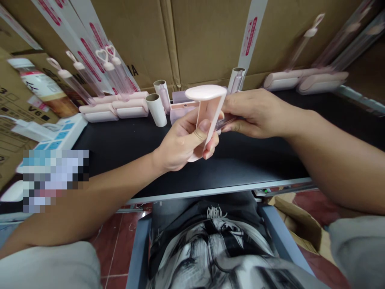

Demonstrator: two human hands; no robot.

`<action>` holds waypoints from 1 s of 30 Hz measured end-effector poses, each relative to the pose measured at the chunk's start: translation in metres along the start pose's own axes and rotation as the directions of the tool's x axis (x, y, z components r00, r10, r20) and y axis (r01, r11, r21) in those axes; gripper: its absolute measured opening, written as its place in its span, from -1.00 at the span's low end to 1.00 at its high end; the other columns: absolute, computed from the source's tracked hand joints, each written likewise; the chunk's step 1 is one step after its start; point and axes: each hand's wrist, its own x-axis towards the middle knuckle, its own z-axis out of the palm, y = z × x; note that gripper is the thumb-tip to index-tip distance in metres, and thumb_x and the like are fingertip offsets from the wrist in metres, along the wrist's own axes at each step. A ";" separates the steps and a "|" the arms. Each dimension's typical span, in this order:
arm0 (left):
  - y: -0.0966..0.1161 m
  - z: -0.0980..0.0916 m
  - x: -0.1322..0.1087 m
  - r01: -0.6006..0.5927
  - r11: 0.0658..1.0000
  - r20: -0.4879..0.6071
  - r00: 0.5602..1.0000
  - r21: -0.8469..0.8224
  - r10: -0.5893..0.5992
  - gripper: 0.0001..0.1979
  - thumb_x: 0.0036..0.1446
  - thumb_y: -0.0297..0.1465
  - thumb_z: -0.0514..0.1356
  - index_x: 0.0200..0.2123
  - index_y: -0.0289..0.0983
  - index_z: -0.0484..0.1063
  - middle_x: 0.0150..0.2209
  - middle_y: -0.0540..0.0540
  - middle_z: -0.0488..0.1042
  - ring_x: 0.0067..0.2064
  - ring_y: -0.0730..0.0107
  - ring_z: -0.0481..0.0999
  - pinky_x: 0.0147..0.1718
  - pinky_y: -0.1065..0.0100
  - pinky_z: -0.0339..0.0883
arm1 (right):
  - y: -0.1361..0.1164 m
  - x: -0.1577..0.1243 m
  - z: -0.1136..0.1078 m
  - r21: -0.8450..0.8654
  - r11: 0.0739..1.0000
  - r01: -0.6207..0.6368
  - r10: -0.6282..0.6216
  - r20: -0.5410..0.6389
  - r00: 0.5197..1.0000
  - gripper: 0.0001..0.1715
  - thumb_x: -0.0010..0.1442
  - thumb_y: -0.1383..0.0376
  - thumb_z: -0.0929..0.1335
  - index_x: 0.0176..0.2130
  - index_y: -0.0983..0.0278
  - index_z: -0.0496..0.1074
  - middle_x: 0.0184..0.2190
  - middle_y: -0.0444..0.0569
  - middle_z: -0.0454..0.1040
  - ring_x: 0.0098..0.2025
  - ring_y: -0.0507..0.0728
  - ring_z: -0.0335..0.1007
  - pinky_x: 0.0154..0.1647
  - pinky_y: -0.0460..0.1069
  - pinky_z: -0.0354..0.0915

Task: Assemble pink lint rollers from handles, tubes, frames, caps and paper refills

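Note:
Near the middle of the view, my left hand (188, 138) is wrapped round a pale pink holder (207, 94) with a rounded top and a long open side, tilted upright above the black table (240, 156). Just to its right, my right hand (255, 112) pinches a small translucent piece (224, 122) against or close beside the holder; the fingers partly hide it. Behind my left hand is another pink and lilac part (177, 110) on the table. White tubes (157, 112) stand left of it, and one more (236, 80) stands behind my right hand.
Pink holders (130, 108) with clear wands line the back left, and others (282, 80) the back right. A bottle (45, 90), a power strip (67, 130) and a pixelated object (55, 176) are at left. Cardboard boxes (204, 40) rise behind.

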 end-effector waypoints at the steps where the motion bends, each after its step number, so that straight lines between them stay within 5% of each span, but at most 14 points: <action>1: 0.000 0.000 0.000 0.003 1.000 0.003 1.000 0.001 -0.003 -0.51 0.32 0.03 0.51 -0.04 -0.21 0.50 -0.50 0.11 0.50 -0.57 0.49 0.47 -0.51 0.41 0.38 | 0.000 0.000 0.000 0.006 1.000 -0.009 0.009 0.000 1.000 -0.58 0.63 -0.06 0.24 0.06 0.08 0.55 -0.16 0.07 0.62 -0.14 0.31 0.56 -0.04 0.19 0.44; 7: 0.000 -0.001 0.000 0.005 0.999 -0.032 0.999 0.033 -0.004 -0.49 0.30 0.06 0.52 -0.05 -0.20 0.51 -0.50 0.10 0.50 -0.55 0.47 0.47 -0.51 0.41 0.37 | 0.005 -0.002 0.008 -0.042 0.993 0.107 -0.111 -0.109 0.988 -0.65 0.65 0.00 0.27 0.07 0.14 0.51 -0.22 0.00 0.58 -0.23 0.23 0.53 -0.15 0.12 0.39; 15: -0.005 0.003 0.000 -0.086 0.992 -0.118 0.988 0.089 0.096 -0.52 0.33 0.05 0.51 -0.03 -0.19 0.51 -0.49 0.12 0.50 -0.54 0.50 0.45 -0.51 0.43 0.36 | 0.006 -0.001 0.010 -0.034 0.994 0.105 -0.108 -0.114 0.988 -0.62 0.65 0.01 0.28 0.18 0.16 0.51 -0.15 0.01 0.64 -0.16 0.22 0.58 -0.14 0.09 0.40; 23: 0.006 -0.006 -0.006 -0.007 1.000 0.043 0.999 0.017 0.006 -0.67 0.44 -0.13 0.43 -0.02 -0.26 0.55 -0.45 -0.03 0.58 -0.52 0.41 0.54 -0.48 0.38 0.42 | 0.005 -0.001 0.028 -0.024 0.978 0.205 -0.205 -0.242 0.948 -0.66 0.65 0.02 0.32 0.02 0.22 0.48 -0.22 -0.01 0.60 -0.26 0.15 0.50 -0.22 0.02 0.33; 30: 0.008 -0.014 -0.010 -0.012 0.987 0.086 0.996 0.161 -0.002 -0.69 0.47 -0.15 0.42 -0.14 -0.28 0.55 -0.42 -0.03 0.58 -0.44 0.45 0.56 -0.41 0.41 0.42 | 0.006 -0.007 0.043 -0.088 0.983 0.162 -0.181 -0.287 0.941 -0.63 0.67 0.01 0.28 0.07 0.21 0.49 -0.21 0.00 0.60 -0.18 0.19 0.55 -0.13 0.03 0.38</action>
